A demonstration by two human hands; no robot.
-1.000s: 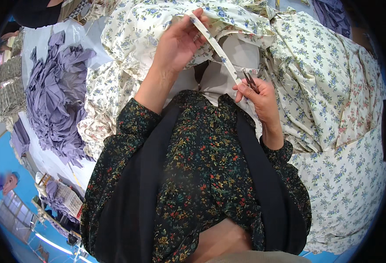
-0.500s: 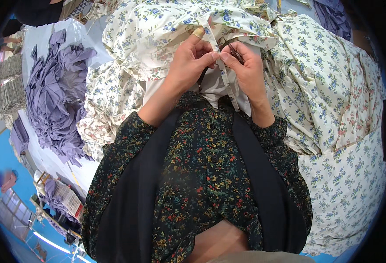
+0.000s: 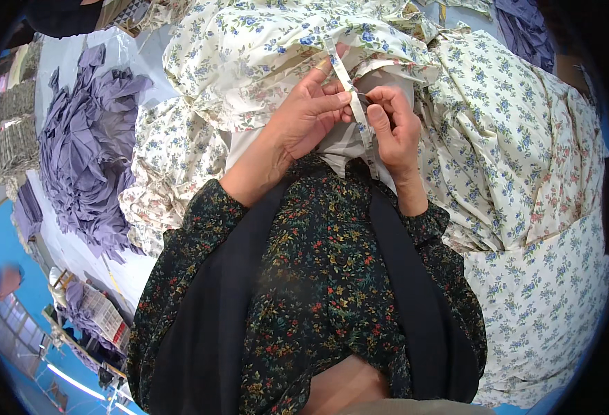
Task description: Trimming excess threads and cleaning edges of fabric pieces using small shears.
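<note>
A narrow white strip of flower-printed cloth (image 3: 342,72) runs down from the floral fabric in front of me. My left hand (image 3: 311,114) pinches this strip between thumb and fingers, with a wrapping around one fingertip. Close on the other side is my right hand (image 3: 396,131), its fingers curled. From it a thin dark metal tip (image 3: 362,95) points at the strip; most of that tool is hidden in the fingers now, but earlier it looked like small thread snips. White floral fabric (image 3: 249,62) is heaped behind both hands.
More floral fabric (image 3: 505,138) piles up on the right and spills toward me. Crumpled purple cloth (image 3: 90,152) lies on the pale table (image 3: 128,277) to the left. Stacked grey bundles (image 3: 17,117) stand at the far left. At the upper left is another person's dark clothing (image 3: 62,17).
My right hand has turned and drawn slightly right and down, so the dark tool is mostly covered. My left hand has shifted a little and still pinches the strip.
</note>
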